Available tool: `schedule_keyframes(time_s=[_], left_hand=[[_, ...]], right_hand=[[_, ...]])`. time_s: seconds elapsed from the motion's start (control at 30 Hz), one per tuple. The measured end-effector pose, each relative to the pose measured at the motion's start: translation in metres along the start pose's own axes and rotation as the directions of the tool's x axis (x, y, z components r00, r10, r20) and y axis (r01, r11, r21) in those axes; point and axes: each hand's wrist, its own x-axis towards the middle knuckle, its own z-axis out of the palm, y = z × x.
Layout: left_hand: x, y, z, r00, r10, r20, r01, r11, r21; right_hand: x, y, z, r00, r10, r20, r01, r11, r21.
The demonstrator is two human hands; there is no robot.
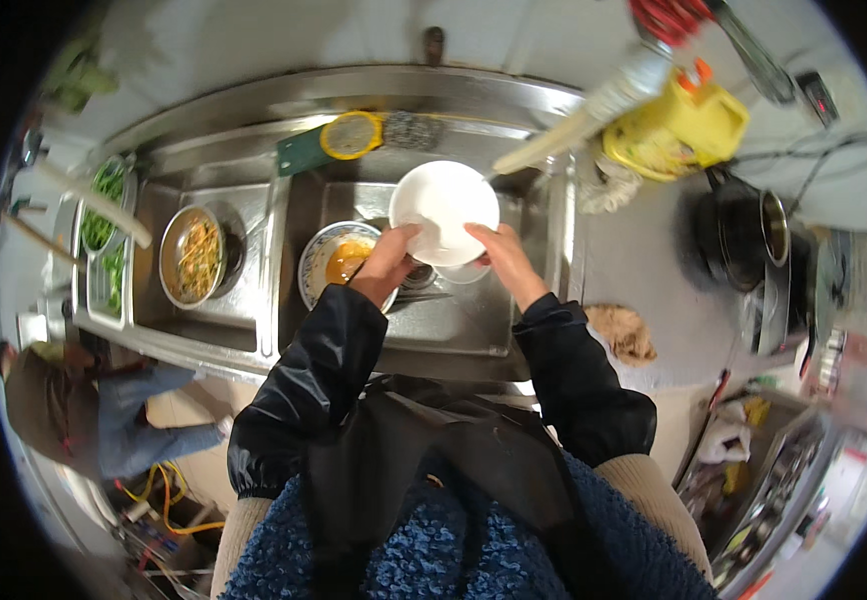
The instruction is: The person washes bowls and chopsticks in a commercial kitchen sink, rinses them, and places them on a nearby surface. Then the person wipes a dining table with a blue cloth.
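Observation:
A white bowl (445,202) is held above the right basin of a stainless steel sink (471,326). My left hand (387,262) grips its near left rim, thumb on top. On the near right side, my right hand (508,262) has hold of the same rim. Below my left wrist, a blue-patterned bowl (319,255) with orange liquid (349,260) rests in the basin, partly covered by my hand. Another pale dish (462,274) shows under the white bowl, mostly hidden.
In the left basin stands a round bowl (171,274) with food scraps. A green scouring pad (298,154), yellow-rimmed round item (351,136) and steel wool (412,130) lie along the back ledge. Rightward are a cut yellow jug (715,120), brown cloth (622,334) and black pot (726,232). A person (58,405) is at left.

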Motion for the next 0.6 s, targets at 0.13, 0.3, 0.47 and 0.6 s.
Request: schedule_keyframes(time_s=[0.13,0.3,0.47,0.6], left_hand=[[0.018,-0.027,0.020,0.966,0.197,-0.170,-0.197,0.980,0.016],[0.027,-0.044,0.027,0.973,0.062,-0.222,-0.062,0.998,0.010],[0.028,-0.008,0.031,0.934,0.274,-0.230,-0.156,0.890,0.428],[0.027,-0.016,0.045,0.994,0.065,-0.090,-0.069,0.997,-0.039]], right_hand=[[-0.012,-0.001,0.038,0.954,0.000,-0.301,0.073,0.970,0.232],[-0.011,-0.016,0.066,0.859,-0.217,-0.463,0.190,0.976,-0.104],[0.005,-0.012,0.038,0.980,0.002,-0.197,0.008,0.999,0.047],[-0.004,-0.019,0.066,0.890,-0.177,-0.420,0.292,0.929,0.227]])
